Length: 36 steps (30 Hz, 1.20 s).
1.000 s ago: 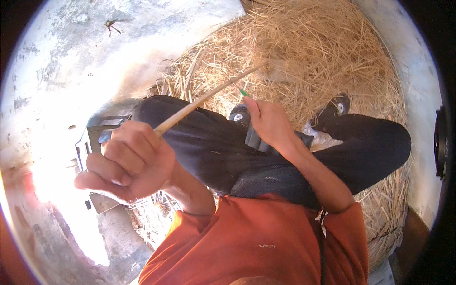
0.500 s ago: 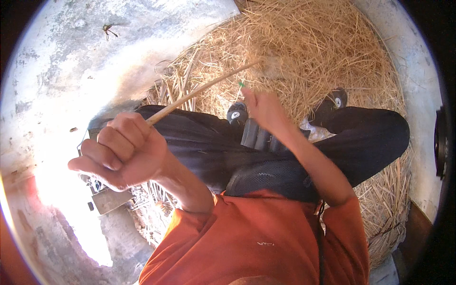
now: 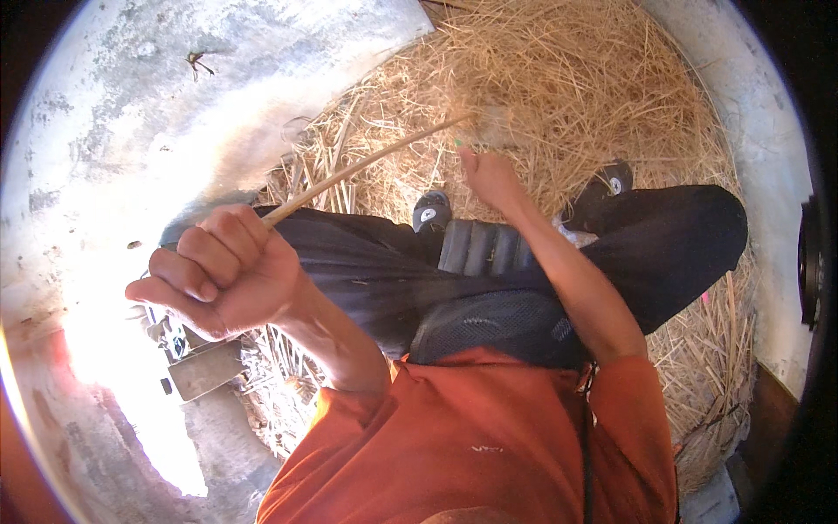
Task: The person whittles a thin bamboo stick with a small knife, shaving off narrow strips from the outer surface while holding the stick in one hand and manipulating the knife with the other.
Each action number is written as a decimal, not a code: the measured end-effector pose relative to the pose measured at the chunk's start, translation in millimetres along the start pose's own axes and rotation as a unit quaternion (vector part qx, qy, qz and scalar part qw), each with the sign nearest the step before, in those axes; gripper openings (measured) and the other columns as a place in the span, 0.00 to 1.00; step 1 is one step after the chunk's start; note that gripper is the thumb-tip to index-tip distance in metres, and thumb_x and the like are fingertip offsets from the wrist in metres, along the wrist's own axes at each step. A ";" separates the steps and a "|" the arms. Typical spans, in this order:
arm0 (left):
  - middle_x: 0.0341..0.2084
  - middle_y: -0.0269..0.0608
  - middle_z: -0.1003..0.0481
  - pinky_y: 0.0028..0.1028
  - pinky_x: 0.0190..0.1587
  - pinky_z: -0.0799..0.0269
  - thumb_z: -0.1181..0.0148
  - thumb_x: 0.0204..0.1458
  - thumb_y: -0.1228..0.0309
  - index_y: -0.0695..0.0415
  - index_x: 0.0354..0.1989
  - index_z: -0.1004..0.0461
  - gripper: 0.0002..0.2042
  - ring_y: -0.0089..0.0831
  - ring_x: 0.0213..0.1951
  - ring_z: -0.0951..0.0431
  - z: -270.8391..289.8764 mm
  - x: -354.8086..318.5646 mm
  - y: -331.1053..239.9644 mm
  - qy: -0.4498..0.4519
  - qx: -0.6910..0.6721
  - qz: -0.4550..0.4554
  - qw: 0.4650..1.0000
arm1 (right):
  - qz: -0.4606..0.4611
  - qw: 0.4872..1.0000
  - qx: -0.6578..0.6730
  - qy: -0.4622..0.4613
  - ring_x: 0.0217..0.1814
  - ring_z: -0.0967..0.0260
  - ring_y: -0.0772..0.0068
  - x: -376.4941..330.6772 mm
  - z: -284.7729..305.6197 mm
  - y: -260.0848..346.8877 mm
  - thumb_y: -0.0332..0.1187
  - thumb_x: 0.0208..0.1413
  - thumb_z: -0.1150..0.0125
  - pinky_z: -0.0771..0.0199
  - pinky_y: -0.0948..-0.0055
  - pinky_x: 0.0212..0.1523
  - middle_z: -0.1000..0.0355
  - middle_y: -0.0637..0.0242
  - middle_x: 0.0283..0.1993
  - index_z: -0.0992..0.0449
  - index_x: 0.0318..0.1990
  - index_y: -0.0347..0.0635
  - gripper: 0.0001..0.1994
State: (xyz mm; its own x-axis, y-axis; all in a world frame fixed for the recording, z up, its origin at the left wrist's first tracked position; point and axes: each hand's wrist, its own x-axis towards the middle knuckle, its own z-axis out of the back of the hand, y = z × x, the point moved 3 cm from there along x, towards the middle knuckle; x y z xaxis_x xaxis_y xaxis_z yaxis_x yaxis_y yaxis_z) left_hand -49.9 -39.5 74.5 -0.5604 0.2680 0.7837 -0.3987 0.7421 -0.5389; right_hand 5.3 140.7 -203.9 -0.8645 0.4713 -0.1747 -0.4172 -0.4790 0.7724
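My left hand (image 3: 223, 266) is closed round the near end of a thin, straw-coloured stick (image 3: 353, 168). The stick slants up to the right, and its far end tapers off over the straw. Close to that far end is my right hand (image 3: 495, 181), its fingers pressed together. A tiny green thing (image 3: 459, 142) shows at its fingertips, too small to name. Whether the right hand touches the stick cannot be made out.
Dry straw (image 3: 576, 79) covers the floor ahead and at the right. A ribbed black pad (image 3: 483, 248) lies between my crossed legs. At the left are a pale, sunlit slab (image 3: 236, 70) and a greyish box (image 3: 206, 371). A pale wall (image 3: 777, 227) curves along the right.
My right hand has moved farther out along the stick, toward its far end, with the green thing at its fingertips. The left hand and the stick have barely moved.
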 end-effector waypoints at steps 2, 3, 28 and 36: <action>0.05 0.26 0.53 0.22 0.11 0.64 0.77 0.63 0.52 0.48 0.15 0.47 0.24 0.18 0.09 0.61 0.4 -0.2 0.5 -0.007 -0.008 -0.003 1.000 | -0.053 0.997 -0.049 0.002 0.33 0.30 0.38 12.5 5.3 -14.0 0.52 0.61 0.64 0.31 0.49 0.39 0.28 0.40 0.29 0.23 0.26 0.30 0.31; 0.05 0.26 0.53 0.22 0.10 0.64 0.77 0.63 0.53 0.48 0.15 0.47 0.24 0.18 0.09 0.61 4.1 1.1 0.8 -0.024 0.004 -0.009 1.000 | -0.052 0.996 -0.069 -0.003 0.34 0.30 0.39 14.3 5.6 -13.9 0.51 0.60 0.63 0.31 0.49 0.39 0.28 0.41 0.30 0.23 0.27 0.30 0.30; 0.06 0.28 0.54 0.21 0.12 0.59 0.73 0.64 0.59 0.50 0.14 0.49 0.23 0.19 0.10 0.60 -13.9 -7.1 -8.9 -0.184 0.113 -0.047 0.975 | 0.131 0.956 0.229 0.127 0.20 0.39 0.47 -117.6 85.1 181.7 0.44 0.61 0.56 0.41 0.56 0.21 0.39 0.48 0.16 0.34 0.25 0.34 0.21; 0.06 0.30 0.50 0.20 0.18 0.51 0.78 0.64 0.59 0.50 0.15 0.46 0.24 0.25 0.12 0.51 -13.3 -9.8 1.0 -0.116 0.146 -0.096 0.978 | 0.140 0.958 0.208 0.137 0.15 0.36 0.43 -116.9 101.5 194.9 0.44 0.59 0.52 0.39 0.53 0.15 0.38 0.47 0.11 0.35 0.23 0.36 0.20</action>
State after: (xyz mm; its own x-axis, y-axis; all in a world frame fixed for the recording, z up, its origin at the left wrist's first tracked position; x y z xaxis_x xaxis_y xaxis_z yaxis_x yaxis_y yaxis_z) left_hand -35.2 -33.2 70.4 -0.5903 -0.0305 0.8066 -0.6842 0.5492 -0.4799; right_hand 53.5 67.4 29.0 -0.9912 0.1278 -0.0355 -0.0603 -0.1955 0.9789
